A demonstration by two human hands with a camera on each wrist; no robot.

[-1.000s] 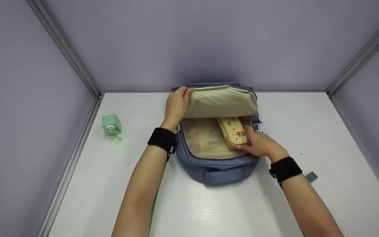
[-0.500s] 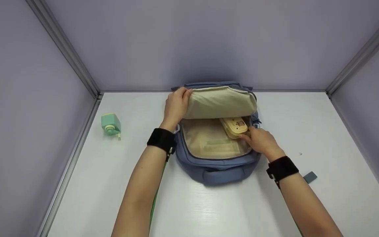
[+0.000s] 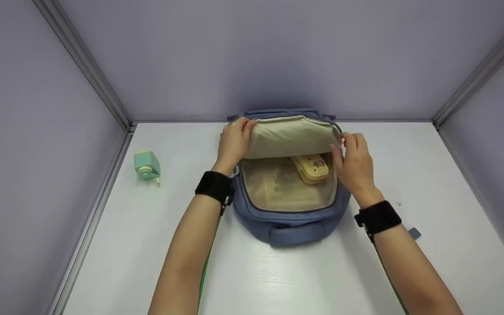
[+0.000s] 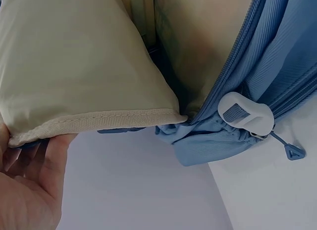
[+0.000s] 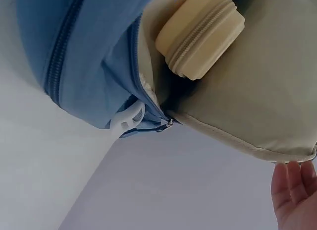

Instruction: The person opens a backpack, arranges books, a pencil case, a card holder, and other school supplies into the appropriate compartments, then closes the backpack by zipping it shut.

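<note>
A blue backpack [image 3: 293,227] lies flat on the white table [image 3: 278,280] with its main compartment unzipped. My left hand [image 3: 233,142] pinches the left corner of the raised flap [image 3: 291,135], whose beige lining faces me. My right hand [image 3: 353,159] touches the flap's right edge with fairly straight fingers. Half under the flap, a yellow pencil case [image 3: 311,167] with a bear print lies inside the bag. The left wrist view shows the flap's hem [image 4: 94,118] lying across my left hand [image 4: 29,190]. The right wrist view shows the pencil case [image 5: 200,34] and my right hand [image 5: 294,195] just below the flap [image 5: 257,91].
A mint-green dispenser bottle [image 3: 148,166] lies near the left wall. A small grey-blue piece [image 3: 414,233] sits on the table by my right wrist. A green cord [image 3: 206,267] runs under my left forearm. Lilac walls enclose the table on three sides.
My right hand pushed the pencil case deeper under the flap, let go of it, and rose to the flap's right edge. My left hand kept holding the flap up.
</note>
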